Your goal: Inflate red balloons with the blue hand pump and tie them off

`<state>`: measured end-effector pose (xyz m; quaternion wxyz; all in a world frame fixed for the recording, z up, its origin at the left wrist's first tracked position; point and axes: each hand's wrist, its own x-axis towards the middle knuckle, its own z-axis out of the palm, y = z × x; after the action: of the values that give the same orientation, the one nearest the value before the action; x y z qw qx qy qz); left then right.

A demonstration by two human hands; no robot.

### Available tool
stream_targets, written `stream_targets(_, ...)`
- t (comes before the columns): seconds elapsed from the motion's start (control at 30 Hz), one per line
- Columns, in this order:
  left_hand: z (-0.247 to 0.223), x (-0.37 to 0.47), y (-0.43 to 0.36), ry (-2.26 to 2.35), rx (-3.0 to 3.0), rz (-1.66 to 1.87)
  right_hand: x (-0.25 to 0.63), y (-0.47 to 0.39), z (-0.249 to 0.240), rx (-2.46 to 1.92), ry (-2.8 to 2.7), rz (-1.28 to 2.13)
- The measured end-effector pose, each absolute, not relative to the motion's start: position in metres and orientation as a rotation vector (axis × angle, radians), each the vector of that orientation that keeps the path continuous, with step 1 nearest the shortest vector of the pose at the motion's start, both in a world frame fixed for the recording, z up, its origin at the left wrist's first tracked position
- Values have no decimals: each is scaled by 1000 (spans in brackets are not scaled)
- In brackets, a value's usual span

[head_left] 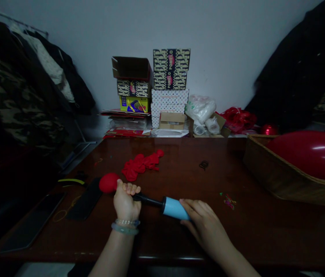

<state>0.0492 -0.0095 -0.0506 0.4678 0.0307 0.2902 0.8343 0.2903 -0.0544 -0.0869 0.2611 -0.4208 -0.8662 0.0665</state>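
Note:
My left hand [127, 198] is closed round the black front end of a hand pump, with the neck of a small red balloon [109, 183] pinched there. The balloon is round and partly filled, to the left of my fist. My right hand [201, 217] wraps the far end of the pump's light blue barrel [175, 208]. A black rod [150, 200] shows between the barrel and my left hand. Beyond my left hand, a bunch of limp red balloons [139, 164] lies on the dark wooden table [185, 177].
A wicker basket [283, 179] holding a large red balloon [315, 154] stands at the right. Two dark flat slabs [35, 221] lie at the left. Colourful rubber bands [230, 202] are right of centre. Stacked boxes [170, 102] and plastic bags [201, 109] line the back.

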Motion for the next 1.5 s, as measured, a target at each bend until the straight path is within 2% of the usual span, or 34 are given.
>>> stream_targets(0.53,-57,80,-14,731,128,1992,273,-65,-95,-1125,-2281,123)
stream_targets(1.07,-43,34,-12,713,81,2049,286,-55,-84,-1143,-2292,198)
stream_targets(1.5,-51,72,-14,707,91,1994,276,-65,-90,-1086,-2275,77)
